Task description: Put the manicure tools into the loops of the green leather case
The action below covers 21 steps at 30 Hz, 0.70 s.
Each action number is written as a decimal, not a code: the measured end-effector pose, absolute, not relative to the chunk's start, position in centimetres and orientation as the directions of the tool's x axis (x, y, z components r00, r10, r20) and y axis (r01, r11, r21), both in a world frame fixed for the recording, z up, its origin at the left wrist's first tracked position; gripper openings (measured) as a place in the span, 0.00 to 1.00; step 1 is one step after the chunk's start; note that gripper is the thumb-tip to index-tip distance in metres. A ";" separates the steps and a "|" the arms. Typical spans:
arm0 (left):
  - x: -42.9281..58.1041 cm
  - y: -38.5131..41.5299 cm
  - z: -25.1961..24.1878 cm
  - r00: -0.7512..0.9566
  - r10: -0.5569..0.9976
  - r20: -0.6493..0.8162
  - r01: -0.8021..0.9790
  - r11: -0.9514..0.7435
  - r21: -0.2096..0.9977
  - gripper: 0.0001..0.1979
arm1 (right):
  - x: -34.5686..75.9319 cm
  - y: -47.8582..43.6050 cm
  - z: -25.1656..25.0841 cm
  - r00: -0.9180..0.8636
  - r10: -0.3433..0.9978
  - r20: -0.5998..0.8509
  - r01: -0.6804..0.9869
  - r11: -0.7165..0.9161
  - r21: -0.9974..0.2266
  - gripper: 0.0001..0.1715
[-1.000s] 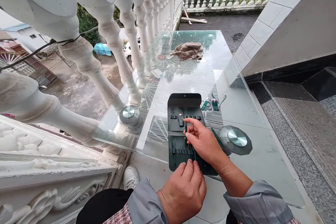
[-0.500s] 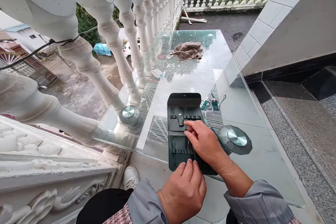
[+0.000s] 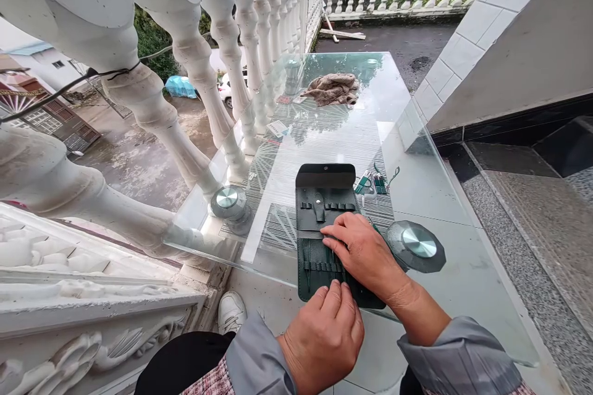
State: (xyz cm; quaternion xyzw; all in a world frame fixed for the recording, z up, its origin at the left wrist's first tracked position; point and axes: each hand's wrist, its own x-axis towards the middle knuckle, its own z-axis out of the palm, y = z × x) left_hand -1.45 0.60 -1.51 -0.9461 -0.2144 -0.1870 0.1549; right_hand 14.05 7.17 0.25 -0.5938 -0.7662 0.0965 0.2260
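A black tool case (image 3: pixel 311 218) lies unfolded at the near edge of the glass table, with its flap pointing away from me. Rows of loops and a small snap strap (image 3: pixel 319 207) run across it. A slim pointed tool (image 3: pixel 308 265) sits in the loops on its left side. My right hand (image 3: pixel 365 253) is over the right half, its thumb and index finger closed near a thin metal tool that they mostly cover. My left hand (image 3: pixel 327 336) presses its fingers together on the case's lower edge; its thumb is hidden.
The glass table (image 3: pixel 445 197) stands on round metal-capped legs. Small green-and-silver pieces with cord (image 3: pixel 377 182) lie right of the case. A brown cloth (image 3: pixel 332 89) and a small white packet (image 3: pixel 277 128) are farther back. White balusters (image 3: pixel 194 74) line the left; stone steps (image 3: pixel 532 210) rise on the right.
My right hand has shifted slightly down and toward me over the case, covering more of the thin metal tool. My left hand and the case have stayed in place.
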 end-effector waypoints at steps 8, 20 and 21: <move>-1.4 0.6 -1.6 0.881 0.345 0.323 0.429 -0.871 -0.240 0.16 | 14.1 6.9 0.6 -0.258 0.940 0.225 0.862 0.329 -0.386 0.09; -1.4 0.7 -1.3 0.836 0.350 0.423 0.466 -0.859 -0.211 0.15 | 19.2 7.1 1.7 0.066 0.918 0.392 0.865 0.143 -0.481 0.16; -1.4 0.7 -1.3 0.835 0.346 0.428 0.464 -0.861 -0.210 0.15 | 20.2 7.1 1.7 0.165 0.916 0.364 0.872 0.037 -0.489 0.14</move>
